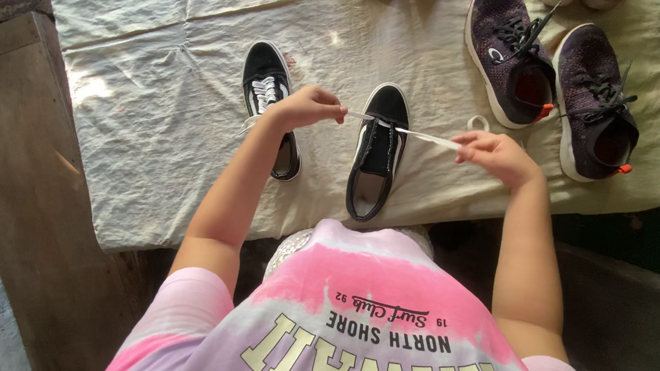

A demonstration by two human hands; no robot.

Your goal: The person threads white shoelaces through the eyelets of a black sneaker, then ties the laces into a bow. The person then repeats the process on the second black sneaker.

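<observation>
Presently, both hands are raised over a cream cloth [153,114] that covers the work surface, with a white shoelace [422,135] stretched taut between them. The left hand [305,108] is closed in a pinch on one end of the lace, thumb and fingertips pressed together. The right hand [496,156] is likewise closed, gripping the other end; a small loop of lace shows just above it.

The lace runs crosswise, roughly parallel to the near edge of the cloth, and passes over the toe end of a black low-top shoe [378,154] with a white sole. That shoe lies near the middle of the near edge, its long axis pointing away from the person, heel nearest the body, eyelet area open and unlaced. It sits directly between and slightly below the two hands; the left hand is a little closer to it than the right.

Its mate, a black shoe already laced in white [270,101], lies just left of it, partly under the left forearm. A pair of dark purple knit trainers [554,78] stands toward the far right corner, well apart. Whether the lace is threaded through any eyelet cannot be determined.
</observation>
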